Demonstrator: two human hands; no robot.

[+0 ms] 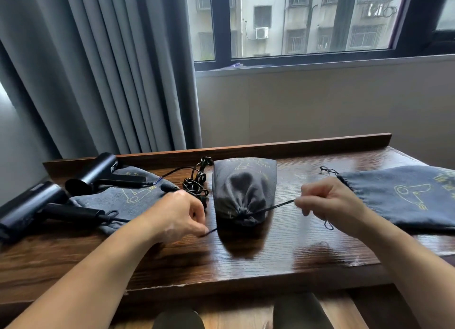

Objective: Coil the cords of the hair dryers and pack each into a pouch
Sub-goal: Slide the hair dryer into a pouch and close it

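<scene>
Both hands pinch the drawstring (275, 207): left hand (181, 215), right hand (327, 203) | filled pouch (243, 188) mouth seemingly cinched | pull evenly outward, avoid tipping it.

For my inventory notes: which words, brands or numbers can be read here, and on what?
No text is legible.
Filled pouch: yellow characters, too blurred to read.
Right pouch: yellow hair dryer drawing; characters beside it unreadable.
Left pouch: yellow hair dryer drawing; no readable words.
Upper hair dryer: white print on barrel, too small to read.
</scene>
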